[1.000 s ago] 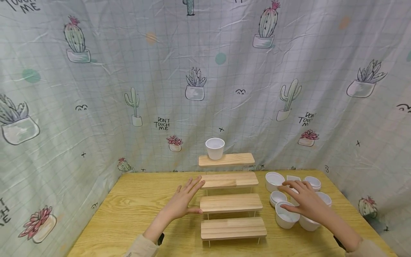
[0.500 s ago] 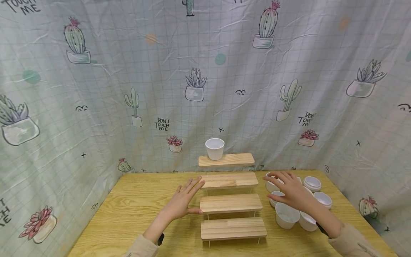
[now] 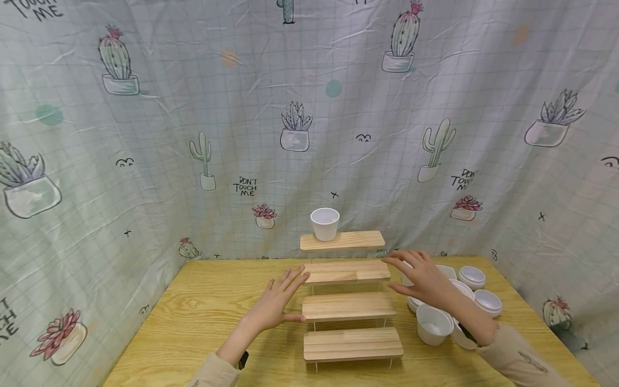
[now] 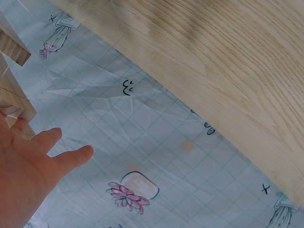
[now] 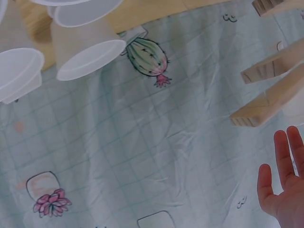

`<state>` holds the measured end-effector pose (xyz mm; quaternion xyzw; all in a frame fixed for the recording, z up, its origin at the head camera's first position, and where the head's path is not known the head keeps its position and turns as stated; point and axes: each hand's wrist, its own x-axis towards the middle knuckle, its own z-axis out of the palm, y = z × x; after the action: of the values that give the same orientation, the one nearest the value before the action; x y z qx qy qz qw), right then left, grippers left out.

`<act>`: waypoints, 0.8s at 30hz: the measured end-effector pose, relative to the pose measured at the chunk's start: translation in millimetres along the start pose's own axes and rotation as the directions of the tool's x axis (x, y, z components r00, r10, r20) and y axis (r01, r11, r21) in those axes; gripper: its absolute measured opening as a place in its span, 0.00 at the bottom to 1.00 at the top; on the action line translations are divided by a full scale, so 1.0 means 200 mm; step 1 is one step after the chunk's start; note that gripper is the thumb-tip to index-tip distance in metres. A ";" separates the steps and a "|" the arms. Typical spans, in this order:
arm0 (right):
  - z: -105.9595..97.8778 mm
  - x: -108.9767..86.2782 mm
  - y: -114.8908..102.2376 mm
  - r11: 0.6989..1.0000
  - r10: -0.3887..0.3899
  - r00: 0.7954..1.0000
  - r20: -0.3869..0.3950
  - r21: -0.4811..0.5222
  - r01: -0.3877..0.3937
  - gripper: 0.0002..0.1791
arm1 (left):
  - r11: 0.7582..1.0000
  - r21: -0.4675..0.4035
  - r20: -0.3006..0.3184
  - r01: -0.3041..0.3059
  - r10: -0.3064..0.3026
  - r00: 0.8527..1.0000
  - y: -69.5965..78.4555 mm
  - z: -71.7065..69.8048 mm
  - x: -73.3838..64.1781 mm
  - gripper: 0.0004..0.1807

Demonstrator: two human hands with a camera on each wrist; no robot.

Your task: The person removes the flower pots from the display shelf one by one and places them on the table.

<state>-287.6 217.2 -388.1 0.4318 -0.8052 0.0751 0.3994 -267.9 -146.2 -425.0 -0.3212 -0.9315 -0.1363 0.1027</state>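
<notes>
A stepped wooden stand with several narrow plank shelves (image 3: 349, 306) stands mid-table in the head view. On its top plank (image 3: 362, 239), toward the left end, sits a white cup (image 3: 325, 224) upright. My left hand (image 3: 273, 307) is spread at the stand's left side, fingertips right at the end of the second plank from the top. In the left wrist view that hand (image 4: 33, 166) holds nothing. To the right of the stand my right hand (image 3: 427, 282) hovers with extended fingers, its tips near the second plank's right end. Its palm is bare in the right wrist view.
Several white cups and tubs stand at the right of the table, partly hidden behind my right arm, among them a deep cup (image 3: 433, 325) and two shallow tubs (image 3: 472, 277). A cactus-print curtain (image 3: 309, 161) hangs around the wooden table (image 3: 213, 301).
My right hand has moved left from above the cups toward the stand's right side. The left hand has stayed in place, and the cup on the top plank has not moved.
</notes>
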 end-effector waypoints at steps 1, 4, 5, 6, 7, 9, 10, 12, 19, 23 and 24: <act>0.00 0.01 -0.01 1.000 0.001 1.000 -0.001 -0.001 -0.001 0.27 | 1.000 -0.003 0.001 0.000 0.000 1.000 0.00 0.00 0.00 0.51; 0.02 0.05 -0.02 1.000 0.010 1.000 0.004 0.009 -0.010 0.27 | 1.000 -0.006 -0.001 -0.003 0.003 1.000 0.00 0.00 0.00 0.51; 0.03 0.07 -0.02 1.000 0.010 1.000 0.004 0.014 -0.010 0.28 | 1.000 -0.007 -0.002 -0.002 0.002 1.000 0.00 0.00 0.00 0.51; 0.03 0.08 -0.02 1.000 0.012 1.000 0.005 0.015 -0.012 0.29 | 1.000 -0.009 -0.003 -0.003 0.003 1.000 0.00 0.00 0.00 0.51; 0.04 0.09 -0.03 1.000 0.011 1.000 0.004 0.015 -0.011 0.29 | 1.000 -0.009 -0.005 -0.003 0.003 1.000 0.00 0.00 0.00 0.51; 0.05 0.11 -0.03 1.000 0.011 1.000 0.006 0.023 -0.011 0.31 | 1.000 -0.007 -0.008 -0.004 0.004 1.000 0.00 0.00 0.00 0.51; 0.06 0.12 -0.03 1.000 0.010 1.000 0.006 0.028 -0.010 0.31 | 1.000 -0.006 -0.008 -0.003 0.003 1.000 0.00 0.00 0.00 0.51; 0.06 0.15 -0.03 0.999 0.015 1.000 0.011 0.032 -0.016 0.31 | 1.000 -0.004 -0.014 -0.010 0.010 1.000 0.00 0.00 0.00 0.52; 0.10 0.25 -0.04 0.999 0.027 1.000 -0.004 0.039 -0.027 0.29 | 1.000 -0.002 -0.015 -0.011 0.011 1.000 -0.01 0.01 0.00 0.52; 0.12 0.30 -0.04 0.999 0.032 0.999 -0.022 0.045 -0.031 0.30 | 1.000 -0.015 -0.005 -0.002 0.002 1.000 -0.01 0.01 0.01 0.51; 0.13 0.32 -0.05 0.998 0.036 0.999 -0.023 0.043 -0.035 0.30 | 1.000 -0.015 -0.005 -0.002 0.001 1.000 -0.01 0.01 0.01 0.51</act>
<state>-314.8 159.5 -362.5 0.4248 -0.8063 0.1045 0.3981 -270.9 -146.5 -427.4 -0.3223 -0.9300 -0.1438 0.1027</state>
